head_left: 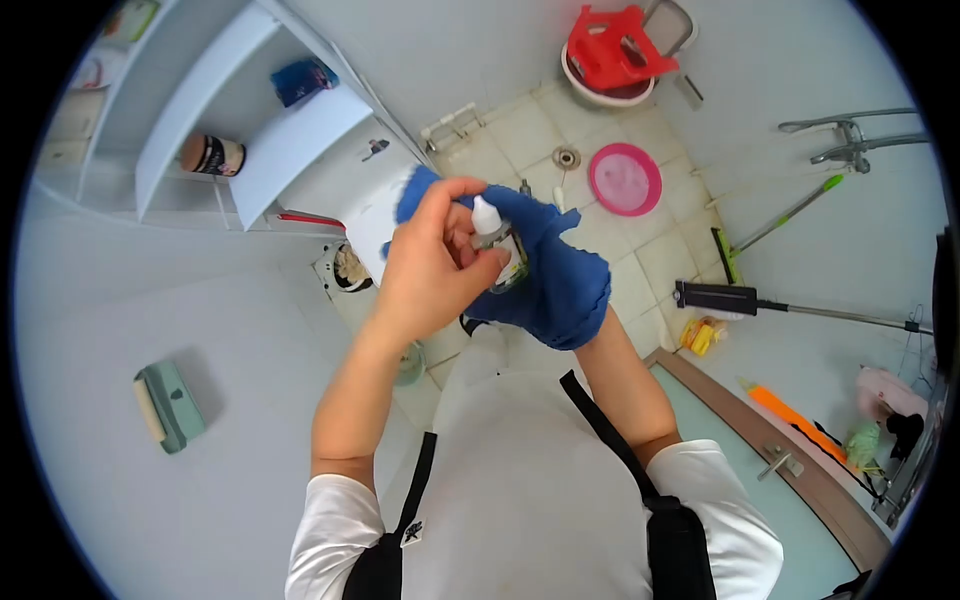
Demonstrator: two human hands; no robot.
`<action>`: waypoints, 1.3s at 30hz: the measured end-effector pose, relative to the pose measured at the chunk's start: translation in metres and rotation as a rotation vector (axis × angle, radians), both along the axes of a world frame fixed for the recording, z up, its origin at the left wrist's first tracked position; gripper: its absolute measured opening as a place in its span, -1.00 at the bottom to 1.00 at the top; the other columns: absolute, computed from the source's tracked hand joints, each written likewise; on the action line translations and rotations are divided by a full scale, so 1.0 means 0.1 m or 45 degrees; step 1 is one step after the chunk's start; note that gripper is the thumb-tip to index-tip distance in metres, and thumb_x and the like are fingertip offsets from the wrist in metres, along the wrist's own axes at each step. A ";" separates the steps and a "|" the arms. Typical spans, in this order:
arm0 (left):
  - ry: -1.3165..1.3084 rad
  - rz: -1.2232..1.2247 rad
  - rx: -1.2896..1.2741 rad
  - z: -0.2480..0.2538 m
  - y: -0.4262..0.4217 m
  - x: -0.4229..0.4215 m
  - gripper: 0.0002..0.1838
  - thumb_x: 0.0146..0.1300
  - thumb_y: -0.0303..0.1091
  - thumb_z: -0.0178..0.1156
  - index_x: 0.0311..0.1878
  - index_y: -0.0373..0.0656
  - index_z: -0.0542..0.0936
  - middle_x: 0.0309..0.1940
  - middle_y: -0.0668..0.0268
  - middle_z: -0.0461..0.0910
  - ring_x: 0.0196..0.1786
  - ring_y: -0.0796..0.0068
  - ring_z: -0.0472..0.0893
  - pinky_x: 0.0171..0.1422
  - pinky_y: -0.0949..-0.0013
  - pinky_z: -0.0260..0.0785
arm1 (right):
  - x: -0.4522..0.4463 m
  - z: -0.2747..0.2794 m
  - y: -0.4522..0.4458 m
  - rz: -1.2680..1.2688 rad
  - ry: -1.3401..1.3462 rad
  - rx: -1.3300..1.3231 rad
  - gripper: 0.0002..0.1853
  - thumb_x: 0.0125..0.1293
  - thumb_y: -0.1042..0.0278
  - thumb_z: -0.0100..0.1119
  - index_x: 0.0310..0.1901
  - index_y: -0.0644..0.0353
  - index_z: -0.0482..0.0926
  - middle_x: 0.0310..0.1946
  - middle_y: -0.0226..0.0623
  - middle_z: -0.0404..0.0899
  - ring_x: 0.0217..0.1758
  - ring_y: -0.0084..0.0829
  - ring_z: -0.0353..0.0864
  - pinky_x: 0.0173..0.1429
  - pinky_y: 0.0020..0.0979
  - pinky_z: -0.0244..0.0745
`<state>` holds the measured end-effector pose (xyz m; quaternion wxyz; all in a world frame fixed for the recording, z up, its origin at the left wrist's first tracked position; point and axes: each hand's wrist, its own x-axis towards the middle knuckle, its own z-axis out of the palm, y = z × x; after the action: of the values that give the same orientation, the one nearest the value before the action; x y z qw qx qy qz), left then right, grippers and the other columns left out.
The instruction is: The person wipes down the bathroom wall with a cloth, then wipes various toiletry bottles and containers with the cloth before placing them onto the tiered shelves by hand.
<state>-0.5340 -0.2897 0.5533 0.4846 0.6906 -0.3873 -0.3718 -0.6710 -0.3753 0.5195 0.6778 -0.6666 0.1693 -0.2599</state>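
Observation:
A small clear bottle (502, 250) with a white pointed cap and a printed label is in my left hand (428, 270). The thumb and fingers of that hand are closed around its side, and the cap points up and away from me. Behind and below the bottle spreads a blue cloth (565, 285) with frayed edges. It drapes over my right hand, which it hides up to the wrist, so those fingers do not show. The bottle overlaps the cloth in view; whether they touch I cannot make out.
White shelves (310, 130) on the left bear a dark jar (213, 156) and a blue packet (303, 80). On the tiled floor stand a pink basin (626, 180) and a red stool (618, 48) over a bucket. A squeegee (718, 298) and a green-handled brush (790, 215) lean at right.

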 end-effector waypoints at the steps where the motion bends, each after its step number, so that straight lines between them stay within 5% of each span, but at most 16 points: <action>1: -0.041 -0.046 -0.015 0.21 -0.01 -0.02 -0.41 0.06 -0.68 0.31 0.19 -0.18 0.41 -0.50 0.55 0.27 -0.46 0.79 0.28 -0.38 0.64 0.13 | -0.03 0.24 0.01 -0.077 -0.012 -0.267 -0.22 -0.02 0.42 0.53 0.26 0.13 0.35 -0.06 -0.37 0.54 0.01 -0.46 0.55 0.12 -0.43 0.46; 4: 0.083 -0.110 -0.099 0.66 0.00 -0.12 -0.47 0.13 -0.69 0.27 0.18 -0.21 0.41 -0.44 0.54 0.40 -0.42 0.79 0.34 -0.36 0.65 0.18 | -0.12 0.75 -0.05 -0.016 -0.040 -0.391 -0.28 -0.04 0.39 0.55 0.19 0.15 0.40 -0.06 -0.36 0.56 -0.05 -0.49 0.58 0.08 -0.44 0.49; 5: 0.097 -0.142 -0.212 0.66 0.01 -0.13 -0.59 0.25 -0.63 0.20 0.17 -0.26 0.41 -0.34 0.48 0.54 -0.35 0.80 0.42 -0.33 0.65 0.22 | -0.04 0.62 -0.06 0.128 -0.129 -0.112 -0.44 0.06 0.36 0.48 0.09 0.14 0.44 -0.06 -0.34 0.57 -0.04 -0.48 0.59 0.06 -0.44 0.50; 8: 0.132 -0.188 -0.338 0.86 0.03 -0.23 -0.66 0.34 -0.53 0.15 0.15 -0.27 0.42 -0.24 0.41 0.61 -0.28 0.79 0.48 -0.31 0.65 0.26 | -0.30 0.99 -0.04 0.311 -0.324 1.613 -0.59 0.18 0.35 0.38 0.02 0.14 0.44 -0.06 -0.37 0.57 -0.03 -0.49 0.58 0.05 -0.44 0.50; 10: 0.200 -0.206 -0.352 0.98 0.02 -0.27 -0.70 0.36 -0.51 0.14 0.11 -0.33 0.40 -0.26 0.33 0.62 -0.26 0.75 0.55 -0.16 0.62 0.41 | -0.33 0.95 0.03 0.143 -0.252 0.191 -0.63 0.24 0.36 0.30 0.04 0.15 0.41 -0.07 -0.37 0.56 -0.04 -0.50 0.57 0.04 -0.46 0.49; 24: 0.183 -0.267 -0.338 1.02 -0.02 -0.32 -0.69 0.34 -0.49 0.16 0.11 -0.33 0.42 -0.26 0.34 0.61 -0.31 0.76 0.53 -0.23 0.61 0.40 | -0.33 1.02 0.07 -0.076 -0.095 -0.287 -0.61 0.17 0.34 0.35 -0.08 0.20 0.34 -0.36 -0.38 0.56 -0.26 -0.55 0.59 -0.14 -0.44 0.53; 29: 0.224 -0.235 -0.298 0.96 0.01 -0.25 -0.71 0.35 -0.48 0.15 0.10 -0.32 0.43 -0.31 0.37 0.59 -0.40 0.76 0.50 -0.34 0.59 0.38 | -0.28 0.96 0.05 0.377 -0.382 1.162 -0.70 0.24 0.40 0.29 -0.06 0.19 0.41 -0.36 -0.36 0.57 -0.29 -0.52 0.60 -0.17 -0.43 0.55; 31: 0.248 -0.207 -0.292 0.90 0.02 -0.25 -0.74 0.36 -0.47 0.14 0.07 -0.30 0.46 -0.32 0.38 0.58 -0.44 0.75 0.49 -0.36 0.58 0.38 | -0.25 0.84 0.07 0.304 -0.513 1.325 -0.67 0.29 0.41 0.26 0.04 0.20 0.42 -0.23 -0.34 0.57 -0.19 -0.50 0.60 -0.09 -0.44 0.55; 32: 0.190 -0.155 -0.296 0.87 0.03 -0.28 -0.76 0.36 -0.47 0.14 0.05 -0.30 0.47 -0.33 0.37 0.58 -0.45 0.75 0.49 -0.36 0.58 0.38 | -0.27 0.74 0.16 0.124 -0.565 1.173 -0.62 0.32 0.40 0.23 0.13 0.21 0.42 -0.11 -0.32 0.56 -0.09 -0.49 0.59 -0.02 -0.45 0.54; 34: 0.073 -0.045 -0.309 0.81 0.06 -0.42 -0.80 0.37 -0.46 0.13 0.02 -0.29 0.50 -0.34 0.35 0.59 -0.46 0.73 0.50 -0.36 0.57 0.38 | -0.25 0.69 0.34 -0.394 -0.375 0.363 -0.68 0.23 0.51 0.22 0.04 0.25 0.51 -0.24 -0.38 0.60 -0.18 -0.55 0.60 -0.04 -0.50 0.52; 36: -0.100 0.005 -0.441 0.66 0.08 -0.44 -0.82 0.36 -0.48 0.12 -0.01 -0.30 0.52 -0.38 0.29 0.62 -0.38 0.68 0.57 -0.25 0.53 0.42 | -0.16 0.61 0.40 -0.577 -0.405 0.220 -0.67 0.20 0.55 0.19 0.03 0.27 0.53 -0.22 -0.38 0.62 -0.16 -0.58 0.59 -0.03 -0.52 0.50; 39: 0.073 -0.072 -0.395 0.54 0.18 -0.36 -0.77 0.38 -0.54 0.09 0.07 -0.26 0.51 -0.18 0.41 0.58 -0.16 0.73 0.51 -0.06 0.59 0.39 | -0.12 0.49 0.41 -0.639 -0.329 -0.002 -0.68 0.20 0.54 0.14 0.03 0.30 0.55 -0.19 -0.36 0.65 -0.14 -0.59 0.58 -0.02 -0.51 0.50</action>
<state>-0.5700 -0.2715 0.6072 0.5855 0.5854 -0.4456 -0.3406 -0.6832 -0.3345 0.5689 0.6077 -0.5657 0.2410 -0.5026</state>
